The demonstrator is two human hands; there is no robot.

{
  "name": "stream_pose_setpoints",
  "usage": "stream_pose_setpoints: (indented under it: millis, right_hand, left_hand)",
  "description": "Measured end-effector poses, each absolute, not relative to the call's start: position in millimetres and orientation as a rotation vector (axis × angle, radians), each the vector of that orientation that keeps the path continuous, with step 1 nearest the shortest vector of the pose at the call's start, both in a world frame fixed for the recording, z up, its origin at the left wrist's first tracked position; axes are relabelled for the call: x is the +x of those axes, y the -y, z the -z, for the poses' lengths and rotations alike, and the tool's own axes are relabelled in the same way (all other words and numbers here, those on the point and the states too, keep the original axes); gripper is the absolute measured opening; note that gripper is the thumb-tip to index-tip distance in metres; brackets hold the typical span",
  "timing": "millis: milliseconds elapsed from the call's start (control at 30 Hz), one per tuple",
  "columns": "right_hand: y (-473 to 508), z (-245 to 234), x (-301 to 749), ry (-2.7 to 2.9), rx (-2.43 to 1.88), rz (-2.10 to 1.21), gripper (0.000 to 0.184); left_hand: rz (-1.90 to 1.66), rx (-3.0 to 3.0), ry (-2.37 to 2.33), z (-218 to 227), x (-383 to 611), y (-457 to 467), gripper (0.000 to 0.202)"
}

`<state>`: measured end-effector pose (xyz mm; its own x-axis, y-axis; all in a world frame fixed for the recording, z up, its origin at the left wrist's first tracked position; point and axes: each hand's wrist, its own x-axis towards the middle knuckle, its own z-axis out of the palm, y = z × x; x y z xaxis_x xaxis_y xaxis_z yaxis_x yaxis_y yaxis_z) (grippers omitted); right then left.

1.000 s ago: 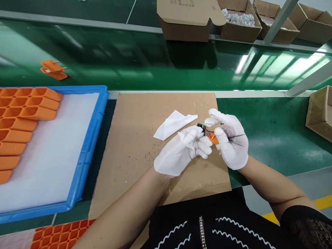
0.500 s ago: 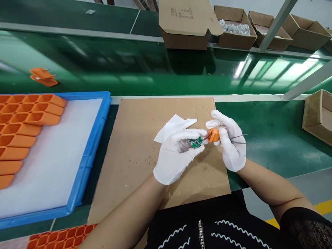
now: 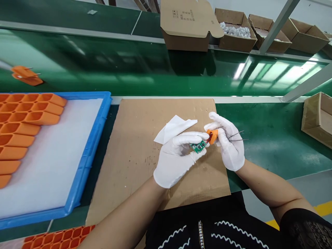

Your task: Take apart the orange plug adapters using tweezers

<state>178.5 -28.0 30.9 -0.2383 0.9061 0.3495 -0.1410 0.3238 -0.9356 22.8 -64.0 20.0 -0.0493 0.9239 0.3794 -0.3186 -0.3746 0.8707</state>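
Note:
My gloved left hand (image 3: 174, 157) pinches a small green circuit board (image 3: 198, 146) between its thumb and fingers. Short dark and red wires run from the board to a small orange plug housing (image 3: 212, 136). Held in the fingertips of my gloved right hand (image 3: 227, 143), this housing almost meets the board. Two thin metal prongs (image 3: 237, 139) stick out to the right from the same hand; they look like tweezers, but the rest is hidden in the palm. Behind my left hand, a folded white cloth or paper (image 3: 174, 127) lies on the cardboard sheet (image 3: 135, 138).
At left, a blue tray (image 3: 89, 157) holds rows of orange housings (image 3: 19, 128). Orange plugs (image 3: 27, 75) lie on the green belt (image 3: 124, 74) beyond. Cardboard boxes (image 3: 185, 43) line the shelf above, and another box (image 3: 316, 119) stands at right.
The orange plugs on the belt have shifted left. In my hands the orange housing has turned and come nearer the board, which has tilted and dropped slightly. The prongs now angle more upward.

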Motion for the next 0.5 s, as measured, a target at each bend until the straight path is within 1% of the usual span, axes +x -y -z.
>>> stream_pose_setpoints:
  millis: [100,200,267,333,400,433,500]
  right_hand:
    - [29,-31,178,1.487,-0.754,-1.175,0.034]
    - [26,-29,179,1.560,-0.778,-1.112,0.036]
    - [22,-28,181,1.638,-0.832,-0.972,0.038]
    - [18,-31,186,1.732,-0.888,-0.721,0.040]
    - [17,-38,192,1.847,-0.889,-0.503,0.041]
    - [18,-41,196,1.920,-0.869,-0.468,0.041]
    - [19,-45,201,2.075,-0.880,-0.545,0.045]
  left_hand:
    - [-1.600,1.223,-0.764,-20,24,66,0.038]
    - [-1.582,1.184,-0.781,-18,23,66,0.033]
    - [-1.552,1.102,-0.782,-18,22,64,0.032]
    - [-1.497,0.968,-0.821,-18,21,60,0.031]
    - [-1.359,0.820,-0.892,-21,22,58,0.028]
    - [-1.262,0.752,-0.927,-22,23,58,0.029]
    - [-1.024,0.683,-0.877,-23,23,56,0.042]
